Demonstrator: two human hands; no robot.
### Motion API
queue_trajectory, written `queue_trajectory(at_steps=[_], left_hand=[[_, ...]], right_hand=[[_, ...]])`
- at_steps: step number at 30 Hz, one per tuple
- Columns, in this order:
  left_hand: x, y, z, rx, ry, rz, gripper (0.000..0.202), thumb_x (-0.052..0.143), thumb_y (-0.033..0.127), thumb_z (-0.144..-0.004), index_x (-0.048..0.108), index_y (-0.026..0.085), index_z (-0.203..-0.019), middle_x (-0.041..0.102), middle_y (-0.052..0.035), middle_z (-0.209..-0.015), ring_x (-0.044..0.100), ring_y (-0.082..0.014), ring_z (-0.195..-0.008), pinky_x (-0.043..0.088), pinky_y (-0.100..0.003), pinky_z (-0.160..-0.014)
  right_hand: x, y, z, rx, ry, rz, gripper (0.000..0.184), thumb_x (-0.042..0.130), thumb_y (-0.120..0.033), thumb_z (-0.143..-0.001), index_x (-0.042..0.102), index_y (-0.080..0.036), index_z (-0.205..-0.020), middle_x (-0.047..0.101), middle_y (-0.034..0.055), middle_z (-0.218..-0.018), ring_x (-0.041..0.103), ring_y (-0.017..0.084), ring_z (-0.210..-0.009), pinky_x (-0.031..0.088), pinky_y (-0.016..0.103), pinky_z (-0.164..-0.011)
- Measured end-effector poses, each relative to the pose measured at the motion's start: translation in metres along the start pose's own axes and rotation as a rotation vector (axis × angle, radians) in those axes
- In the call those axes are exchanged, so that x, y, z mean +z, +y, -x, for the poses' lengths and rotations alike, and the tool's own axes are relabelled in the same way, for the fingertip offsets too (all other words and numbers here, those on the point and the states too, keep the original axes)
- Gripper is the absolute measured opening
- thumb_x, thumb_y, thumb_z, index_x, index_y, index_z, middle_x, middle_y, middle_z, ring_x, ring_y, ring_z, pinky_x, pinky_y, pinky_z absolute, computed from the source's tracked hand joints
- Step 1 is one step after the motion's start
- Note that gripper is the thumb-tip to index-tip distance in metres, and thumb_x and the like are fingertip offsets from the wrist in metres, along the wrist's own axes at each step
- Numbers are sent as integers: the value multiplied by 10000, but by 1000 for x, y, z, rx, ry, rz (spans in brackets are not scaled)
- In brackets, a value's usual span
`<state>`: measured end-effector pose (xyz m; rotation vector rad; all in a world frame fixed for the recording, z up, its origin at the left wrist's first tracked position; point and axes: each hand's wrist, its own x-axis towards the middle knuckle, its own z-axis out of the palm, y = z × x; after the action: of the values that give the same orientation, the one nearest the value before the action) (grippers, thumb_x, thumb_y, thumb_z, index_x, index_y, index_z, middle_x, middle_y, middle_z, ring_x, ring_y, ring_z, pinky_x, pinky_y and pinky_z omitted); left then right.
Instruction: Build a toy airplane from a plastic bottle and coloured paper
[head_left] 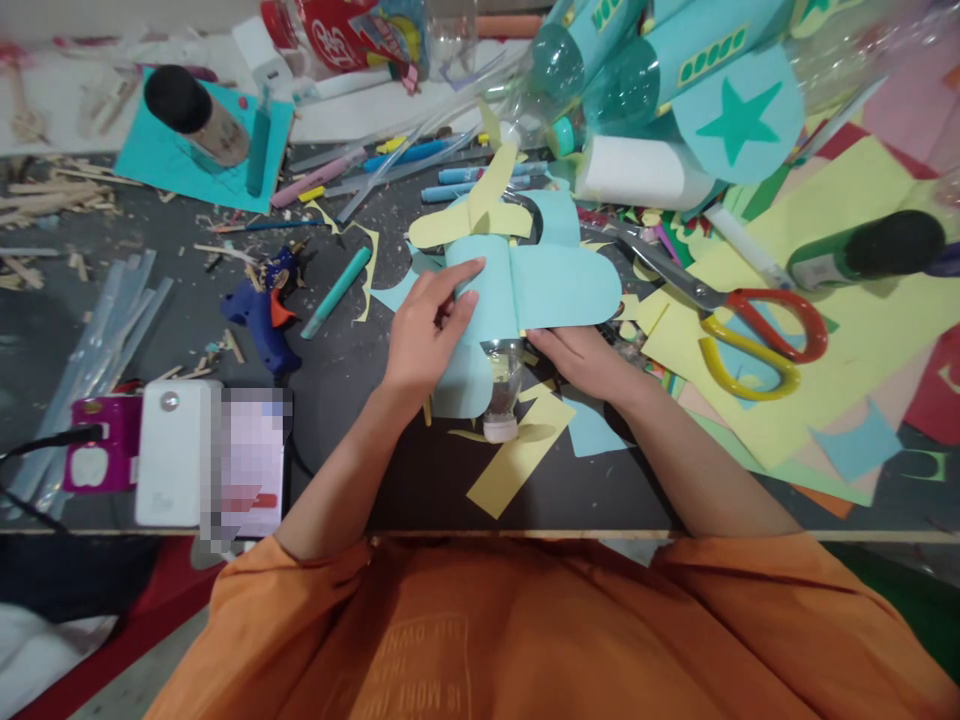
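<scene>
A small clear plastic bottle lies in front of me, its capped neck toward me. Light blue paper wraps its body, and rounded light blue paper wings stick out from it. At its far end sits a yellow paper propeller. My left hand grips the wrapped bottle from the left, with index finger and thumb lying on the blue paper. On the other side, my right hand holds the bottle near the right wing's lower edge; part of its fingers is hidden under the paper.
Scissors with red and yellow handles lie at right on yellow paper sheets. At left are a blue glue gun, a teal marker, a white power bank and a phone. Decorated bottles stand behind.
</scene>
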<state>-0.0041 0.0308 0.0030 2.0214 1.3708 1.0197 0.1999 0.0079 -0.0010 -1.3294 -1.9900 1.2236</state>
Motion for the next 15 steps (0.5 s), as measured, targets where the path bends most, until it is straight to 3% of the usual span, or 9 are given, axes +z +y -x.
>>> queue_trajectory(at_steps=[15], left_hand=[[0,1,0,-16,-6,6,423,385,532,-907,609,273,-1155,609,-28,-893,488,-97,-633,448,-237,-611]], right_hand=[[0,-1,-1,-8,28,33,541,272,-575,-914,593,-228,-1177,638,104,-1193,514,281,-1220,377,472,-1056]])
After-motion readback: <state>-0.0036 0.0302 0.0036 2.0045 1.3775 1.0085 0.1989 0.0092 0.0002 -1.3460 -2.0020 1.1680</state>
